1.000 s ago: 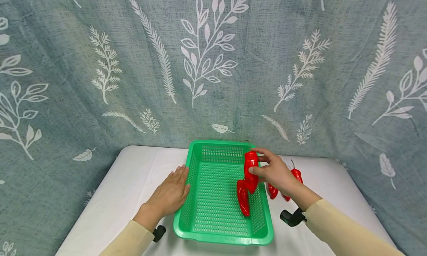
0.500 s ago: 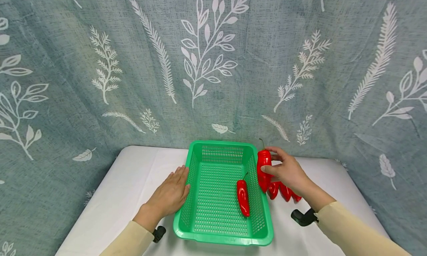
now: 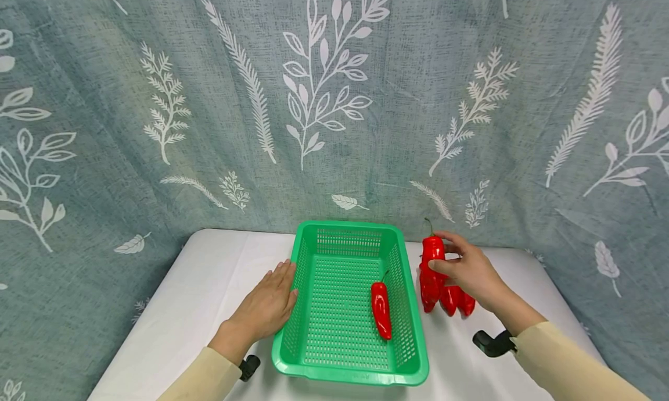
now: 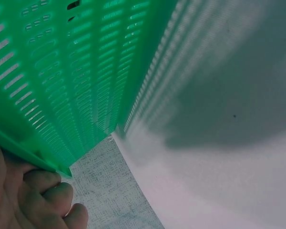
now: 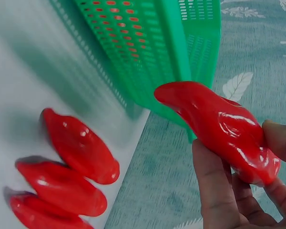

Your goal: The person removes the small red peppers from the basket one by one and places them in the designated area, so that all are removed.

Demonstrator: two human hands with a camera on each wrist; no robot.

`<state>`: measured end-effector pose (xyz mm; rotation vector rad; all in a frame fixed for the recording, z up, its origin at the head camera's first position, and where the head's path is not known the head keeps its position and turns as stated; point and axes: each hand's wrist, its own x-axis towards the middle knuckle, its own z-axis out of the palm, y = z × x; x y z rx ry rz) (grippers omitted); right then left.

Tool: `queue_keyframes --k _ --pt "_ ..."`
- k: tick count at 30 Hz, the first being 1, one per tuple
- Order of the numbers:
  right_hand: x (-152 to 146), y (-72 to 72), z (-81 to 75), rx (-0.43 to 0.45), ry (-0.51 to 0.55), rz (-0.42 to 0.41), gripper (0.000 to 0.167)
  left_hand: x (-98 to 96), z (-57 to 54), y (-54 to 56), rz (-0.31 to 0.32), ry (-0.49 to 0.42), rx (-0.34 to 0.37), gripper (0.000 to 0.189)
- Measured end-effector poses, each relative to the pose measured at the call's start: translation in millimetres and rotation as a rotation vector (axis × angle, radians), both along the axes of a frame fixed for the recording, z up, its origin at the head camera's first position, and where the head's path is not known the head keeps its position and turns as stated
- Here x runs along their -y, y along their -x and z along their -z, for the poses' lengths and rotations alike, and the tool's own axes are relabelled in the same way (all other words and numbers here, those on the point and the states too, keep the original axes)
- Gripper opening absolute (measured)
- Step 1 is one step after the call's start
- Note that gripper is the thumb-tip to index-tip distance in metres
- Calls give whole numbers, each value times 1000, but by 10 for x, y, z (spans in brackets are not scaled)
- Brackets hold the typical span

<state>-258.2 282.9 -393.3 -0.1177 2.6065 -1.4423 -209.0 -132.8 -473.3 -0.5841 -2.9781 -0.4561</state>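
Note:
My right hand [image 3: 470,276] pinches a large red chili pepper [image 3: 432,261] between thumb and fingers, to the right of a green plastic basket [image 3: 345,378]. In the right wrist view this pepper [image 5: 224,126] is held above the table, its green stem hidden. Below it, red peppers [image 3: 448,301] lie side by side on the table, partly covered in the head view; three of them [image 5: 81,145] show in the right wrist view. One red pepper [image 3: 381,311] with a stem lies inside the basket. With fingers extended, my left hand [image 3: 266,299] rests against the basket's left rim.
The table has a white cover [image 3: 219,273]. A grey-green curtain with white leaf prints [image 3: 334,128] hangs close behind its back edge. Dark straps with camera mounts [image 3: 493,343] sit at the wrists.
My right hand has carried the pepper from over the basket's right side out past the rim, rightward above the table peppers. My left hand and the basket stay in place.

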Motion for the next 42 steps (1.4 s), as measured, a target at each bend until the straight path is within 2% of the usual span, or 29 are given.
queue_keyframes --k 11,20,32,42 --pt "-263 14 36 -23 -90 55 80 5 13 -2 7 -7 -8 62" --pt "-523 88 116 -54 -195 102 81 5 17 11 13 1 -8 62" --pt "-829 184 287 -26 -286 138 85 8 4 12 14 -13 1 62" --pt "-1005 240 430 21 -305 155 85 9 9 18 8 -16 1 62"
